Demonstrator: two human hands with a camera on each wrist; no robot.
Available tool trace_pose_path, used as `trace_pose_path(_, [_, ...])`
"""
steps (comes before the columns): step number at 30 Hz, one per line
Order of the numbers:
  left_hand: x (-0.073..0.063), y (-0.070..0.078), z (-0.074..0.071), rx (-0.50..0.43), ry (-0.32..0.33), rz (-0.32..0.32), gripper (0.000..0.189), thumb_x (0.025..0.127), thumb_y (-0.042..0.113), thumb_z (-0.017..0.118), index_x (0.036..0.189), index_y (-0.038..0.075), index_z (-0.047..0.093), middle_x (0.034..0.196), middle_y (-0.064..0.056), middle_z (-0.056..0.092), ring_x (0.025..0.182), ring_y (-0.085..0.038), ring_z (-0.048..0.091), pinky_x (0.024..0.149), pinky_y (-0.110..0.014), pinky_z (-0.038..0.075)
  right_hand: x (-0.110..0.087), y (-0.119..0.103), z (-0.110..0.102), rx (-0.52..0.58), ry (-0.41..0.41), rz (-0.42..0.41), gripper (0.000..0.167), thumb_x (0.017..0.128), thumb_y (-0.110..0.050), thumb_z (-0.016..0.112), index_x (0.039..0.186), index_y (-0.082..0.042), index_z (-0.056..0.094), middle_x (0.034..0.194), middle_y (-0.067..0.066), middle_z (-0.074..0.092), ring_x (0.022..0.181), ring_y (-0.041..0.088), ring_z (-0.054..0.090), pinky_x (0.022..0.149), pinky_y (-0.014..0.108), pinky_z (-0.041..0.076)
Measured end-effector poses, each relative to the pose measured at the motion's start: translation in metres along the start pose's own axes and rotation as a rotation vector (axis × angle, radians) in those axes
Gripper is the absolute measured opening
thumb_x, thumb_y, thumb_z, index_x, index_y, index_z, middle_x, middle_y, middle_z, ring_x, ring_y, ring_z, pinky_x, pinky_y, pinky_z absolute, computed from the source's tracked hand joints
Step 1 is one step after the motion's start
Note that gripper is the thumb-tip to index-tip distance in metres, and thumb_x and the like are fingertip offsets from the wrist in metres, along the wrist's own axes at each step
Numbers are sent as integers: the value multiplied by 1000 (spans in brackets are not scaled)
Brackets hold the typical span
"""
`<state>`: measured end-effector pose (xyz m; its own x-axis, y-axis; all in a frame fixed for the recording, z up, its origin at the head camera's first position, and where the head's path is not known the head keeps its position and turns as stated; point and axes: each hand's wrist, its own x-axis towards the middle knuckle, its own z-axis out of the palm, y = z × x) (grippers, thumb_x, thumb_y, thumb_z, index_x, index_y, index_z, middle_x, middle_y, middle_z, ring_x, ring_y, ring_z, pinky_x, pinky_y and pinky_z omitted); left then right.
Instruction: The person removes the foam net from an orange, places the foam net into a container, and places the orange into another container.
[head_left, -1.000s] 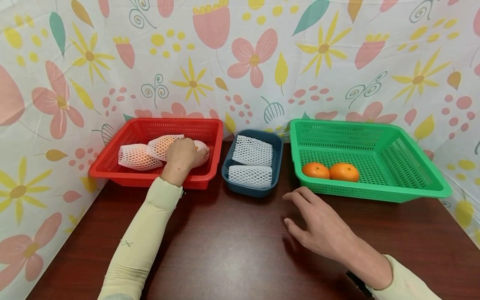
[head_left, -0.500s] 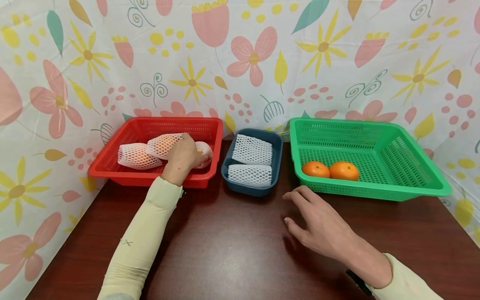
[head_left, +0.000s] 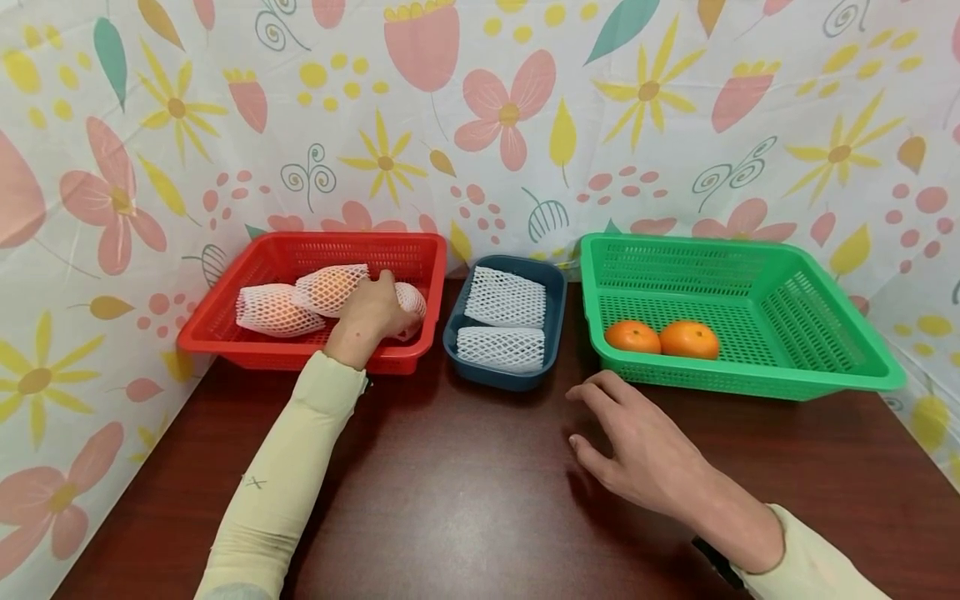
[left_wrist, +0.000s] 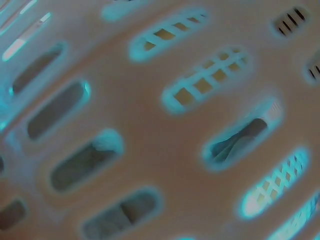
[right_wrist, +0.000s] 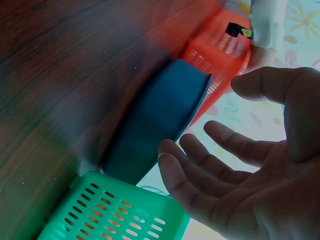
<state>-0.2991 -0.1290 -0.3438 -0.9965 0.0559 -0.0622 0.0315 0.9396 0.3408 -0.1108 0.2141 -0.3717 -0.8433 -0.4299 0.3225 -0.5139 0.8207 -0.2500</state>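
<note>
In the head view my left hand reaches into the red basket. Its fingers and thumb are round an orange in a white foam net, at the basket's right side; the fingertips are partly hidden. Left of the hand lie two more net-wrapped oranges. The left wrist view shows mainly the slotted basket wall. My right hand hovers over the table in front of the green basket, fingers relaxed and holding nothing. Its fingers are spread and bare in the right wrist view.
A dark blue tray between the baskets holds white foam nets in two groups. Two bare oranges lie in the green basket's front left corner. The brown table meets a flower-patterned cloth behind.
My left hand has turned slightly, and the net-wrapped orange under it has shifted a little to the right, showing more between finger and thumb. The right hand has stayed still.
</note>
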Motion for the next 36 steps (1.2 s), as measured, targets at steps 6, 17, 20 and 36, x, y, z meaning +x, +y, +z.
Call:
trace_pose_path(6, [0, 3, -1, -5, -5, 14, 79, 86, 32, 80, 143, -6, 39, 123, -30, 62, 108, -41, 63, 101, -51, 54, 0, 1, -1, -3, 0, 3, 40, 88, -22, 81, 124, -12, 67, 118, 1, 60, 97, 13, 61, 84, 38, 57])
trace_pose_path(17, [-3, 1, 0, -32, -3, 10, 86, 84, 28, 78, 147, -7, 33, 118, -28, 61, 104, -40, 62, 95, -49, 56, -1, 1, -1, -9, 0, 7, 40, 89, -23, 81, 124, -12, 66, 118, 0, 60, 98, 13, 61, 84, 39, 57])
trace_pose_path(20, [-4, 0, -2, -42, 3, 8, 92, 83, 27, 77, 152, -8, 29, 124, -31, 58, 108, -42, 61, 99, -52, 55, -1, 1, -1, -10, 5, 9, 40, 88, -23, 81, 124, -12, 66, 119, 1, 61, 98, 13, 61, 84, 39, 57])
trace_pose_path(36, [-12, 4, -22, -92, 63, 6, 92, 84, 33, 81, 153, -2, 30, 146, -32, 45, 129, -46, 51, 112, -61, 45, 1, 0, -4, 1, 21, 5, 43, 89, -22, 80, 128, -12, 65, 122, 0, 60, 102, 14, 63, 87, 39, 58])
